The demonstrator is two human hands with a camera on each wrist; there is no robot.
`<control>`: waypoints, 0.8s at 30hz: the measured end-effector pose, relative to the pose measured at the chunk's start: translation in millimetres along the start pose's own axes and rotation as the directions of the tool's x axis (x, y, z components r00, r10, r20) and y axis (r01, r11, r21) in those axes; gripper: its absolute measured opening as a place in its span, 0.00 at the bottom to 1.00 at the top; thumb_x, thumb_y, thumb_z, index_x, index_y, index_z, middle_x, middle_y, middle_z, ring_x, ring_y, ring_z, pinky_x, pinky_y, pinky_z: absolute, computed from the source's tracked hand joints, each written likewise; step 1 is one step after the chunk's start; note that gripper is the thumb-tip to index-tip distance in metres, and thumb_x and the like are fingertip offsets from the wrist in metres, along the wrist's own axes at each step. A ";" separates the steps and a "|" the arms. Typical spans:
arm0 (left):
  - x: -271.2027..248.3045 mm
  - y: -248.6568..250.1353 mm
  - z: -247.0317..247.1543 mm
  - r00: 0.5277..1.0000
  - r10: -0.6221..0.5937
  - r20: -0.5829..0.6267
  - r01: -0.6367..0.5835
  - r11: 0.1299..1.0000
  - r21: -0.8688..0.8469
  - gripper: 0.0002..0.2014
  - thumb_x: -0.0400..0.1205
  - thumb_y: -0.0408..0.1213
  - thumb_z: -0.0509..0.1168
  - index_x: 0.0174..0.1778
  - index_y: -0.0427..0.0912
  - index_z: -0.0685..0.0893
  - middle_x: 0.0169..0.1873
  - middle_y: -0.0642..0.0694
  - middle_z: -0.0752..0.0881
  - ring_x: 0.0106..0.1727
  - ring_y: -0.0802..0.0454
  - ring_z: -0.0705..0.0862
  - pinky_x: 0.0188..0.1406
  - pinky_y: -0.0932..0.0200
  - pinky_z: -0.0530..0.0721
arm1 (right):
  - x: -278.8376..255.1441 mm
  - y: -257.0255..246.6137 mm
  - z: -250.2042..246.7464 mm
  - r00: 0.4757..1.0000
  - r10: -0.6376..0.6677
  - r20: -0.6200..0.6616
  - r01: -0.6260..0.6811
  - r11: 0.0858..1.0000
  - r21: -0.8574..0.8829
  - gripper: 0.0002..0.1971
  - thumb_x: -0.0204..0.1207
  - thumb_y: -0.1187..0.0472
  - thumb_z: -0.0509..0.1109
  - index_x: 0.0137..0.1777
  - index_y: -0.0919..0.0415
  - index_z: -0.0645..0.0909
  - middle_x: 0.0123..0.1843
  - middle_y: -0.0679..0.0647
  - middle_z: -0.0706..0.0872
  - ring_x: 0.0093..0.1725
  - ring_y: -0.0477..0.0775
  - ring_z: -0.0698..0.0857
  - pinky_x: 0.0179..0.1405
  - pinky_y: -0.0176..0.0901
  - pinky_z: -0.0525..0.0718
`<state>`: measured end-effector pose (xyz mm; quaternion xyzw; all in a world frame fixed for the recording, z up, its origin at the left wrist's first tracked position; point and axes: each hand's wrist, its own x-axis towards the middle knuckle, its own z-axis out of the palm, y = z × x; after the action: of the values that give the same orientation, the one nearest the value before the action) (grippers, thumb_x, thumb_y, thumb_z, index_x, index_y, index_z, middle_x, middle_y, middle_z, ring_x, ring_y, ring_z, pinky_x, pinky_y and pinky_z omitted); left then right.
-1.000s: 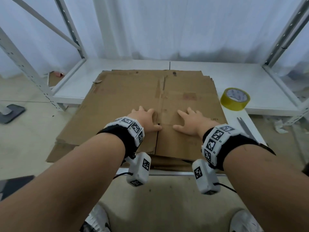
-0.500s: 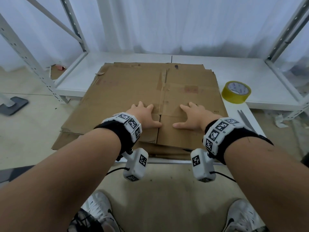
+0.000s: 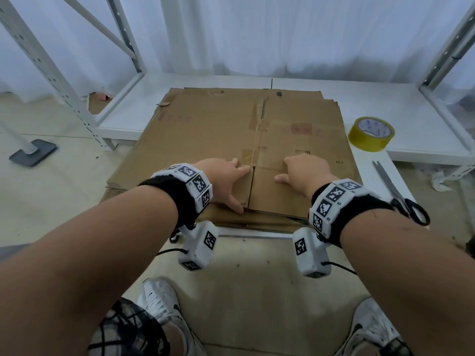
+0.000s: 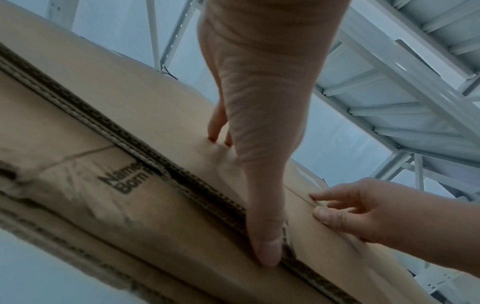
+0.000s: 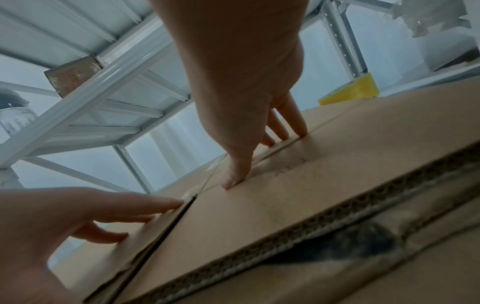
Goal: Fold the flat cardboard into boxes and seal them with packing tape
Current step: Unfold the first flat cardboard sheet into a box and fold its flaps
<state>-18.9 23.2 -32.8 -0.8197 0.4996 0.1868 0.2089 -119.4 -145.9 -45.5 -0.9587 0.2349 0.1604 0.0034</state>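
White shelf (image 3: 385,104) holds the cardboard stack (image 3: 205,129). My left hand (image 3: 226,176) and right hand (image 3: 303,170), both spread flat, press either side of its front-to-back slit; left thumb's hooking the near edge.

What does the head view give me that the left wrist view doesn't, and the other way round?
Only the head view shows the tape roll and scissors on the white shelf right of the cardboard stack, plus the floor and shoes.

Only the left wrist view shows the stack's corrugated edge, printed lettering, and the left thumb at that edge.

Both show the left hand and right hand resting on the top sheet, either side of its slit.
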 end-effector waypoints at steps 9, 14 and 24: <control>-33.8 -4.5 -24.9 0.982 0.157 -0.102 -0.126 0.957 0.260 0.11 0.85 0.37 0.58 0.62 0.41 0.73 0.43 0.46 0.83 0.35 0.49 0.77 0.32 0.58 0.74 | -4.5 9.3 -10.2 0.979 -0.076 0.191 0.059 0.994 0.096 0.47 0.74 0.24 0.53 0.85 0.55 0.54 0.84 0.61 0.63 0.80 0.62 0.67 0.78 0.58 0.68; -49.2 -30.4 -50.3 0.976 0.068 -0.206 -0.004 0.955 0.297 0.10 0.86 0.32 0.55 0.62 0.38 0.73 0.40 0.45 0.82 0.35 0.47 0.77 0.34 0.56 0.75 | -10.9 9.4 -50.7 0.965 -0.198 0.173 0.151 0.956 0.252 0.46 0.75 0.27 0.58 0.85 0.56 0.54 0.85 0.56 0.62 0.82 0.57 0.64 0.81 0.56 0.63; -76.2 -63.5 -87.6 0.782 -0.205 -0.589 0.167 0.979 -0.118 0.15 0.86 0.32 0.53 0.68 0.45 0.72 0.56 0.43 0.83 0.53 0.43 0.83 0.48 0.50 0.81 | -23.1 10.4 -123.6 0.945 -0.273 -0.180 0.324 0.860 0.394 0.44 0.74 0.39 0.71 0.84 0.57 0.57 0.83 0.54 0.65 0.80 0.54 0.67 0.80 0.51 0.65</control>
<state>13.7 59.5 90.1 -0.8876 0.4509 -0.0876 0.0338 -105.7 -154.9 79.5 -0.9680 0.1121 0.0468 0.2197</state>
